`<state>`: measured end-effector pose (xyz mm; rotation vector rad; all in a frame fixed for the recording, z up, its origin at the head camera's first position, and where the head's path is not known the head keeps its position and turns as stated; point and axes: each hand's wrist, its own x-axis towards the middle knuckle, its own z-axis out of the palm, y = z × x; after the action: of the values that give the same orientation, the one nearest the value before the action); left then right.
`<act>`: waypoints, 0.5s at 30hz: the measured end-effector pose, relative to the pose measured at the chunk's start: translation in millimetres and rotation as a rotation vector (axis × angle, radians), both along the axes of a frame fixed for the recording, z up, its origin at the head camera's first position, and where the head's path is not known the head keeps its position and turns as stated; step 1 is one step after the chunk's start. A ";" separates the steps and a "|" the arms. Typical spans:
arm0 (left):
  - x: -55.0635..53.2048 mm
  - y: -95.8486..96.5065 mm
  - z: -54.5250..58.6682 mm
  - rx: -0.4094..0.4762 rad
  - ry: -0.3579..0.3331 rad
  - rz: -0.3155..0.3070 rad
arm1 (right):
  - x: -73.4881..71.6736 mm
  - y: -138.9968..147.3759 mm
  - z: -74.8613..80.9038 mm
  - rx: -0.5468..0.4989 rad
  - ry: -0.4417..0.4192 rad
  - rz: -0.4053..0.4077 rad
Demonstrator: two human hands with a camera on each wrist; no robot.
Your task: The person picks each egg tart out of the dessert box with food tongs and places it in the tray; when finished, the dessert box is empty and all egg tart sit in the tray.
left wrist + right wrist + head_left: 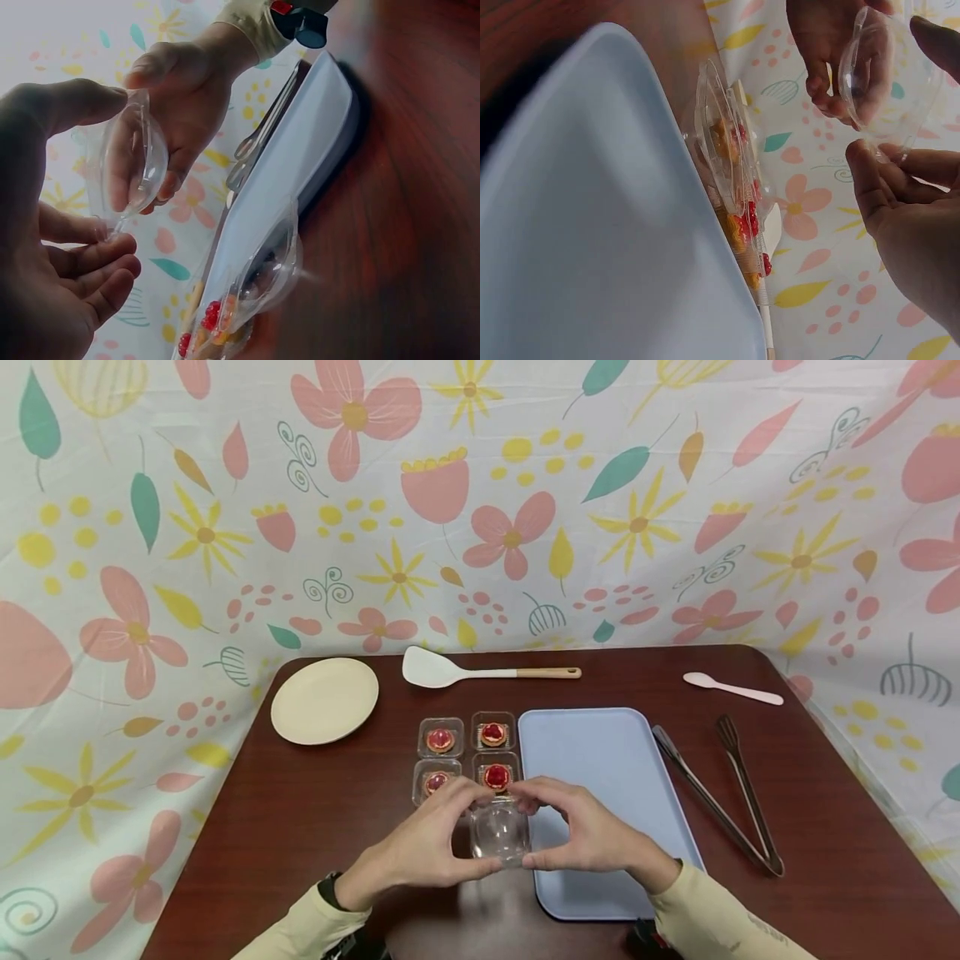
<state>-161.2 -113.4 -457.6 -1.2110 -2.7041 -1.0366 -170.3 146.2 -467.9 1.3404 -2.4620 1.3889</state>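
Observation:
A clear plastic domed lid [501,833] is held up between both hands, near the front of the table. My left hand [427,837] grips its left side, thumb at the near edge and fingers at the far edge. On the opposite side my right hand [588,835] holds it the same way. The lid [154,169] looks empty in the left wrist view. Just beyond the hands stand several clear boxes, each with a red-topped tart [497,776]. My left fingers partly cover the front left box [420,793].
A blue tray [592,743] lies under and beyond my right hand. Metal tongs [750,806] lie spread to its right. Farther back are a cream plate [322,702], a white spatula [435,668] with a wooden handle, and a small pink spatula [731,687].

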 end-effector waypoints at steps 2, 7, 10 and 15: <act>1.4 0.2 -1.0 -0.003 0.010 -0.019 | 2.4 1.0 -0.9 0.032 0.021 -0.008; 4.4 1.0 -3.6 -0.012 0.023 -0.056 | 8.8 0.6 -2.9 0.084 0.055 -0.010; 6.9 2.8 -6.8 -0.014 0.063 -0.073 | 12.3 0.4 -4.0 0.096 0.075 -0.012; 11.8 5.7 -12.4 -0.042 0.131 -0.073 | 17.9 0.9 -7.2 0.117 0.120 -0.019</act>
<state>-149.4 -107.7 -470.0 -1.3431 -2.6134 -0.8768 -152.4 147.1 -475.1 1.3744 -2.5040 1.1405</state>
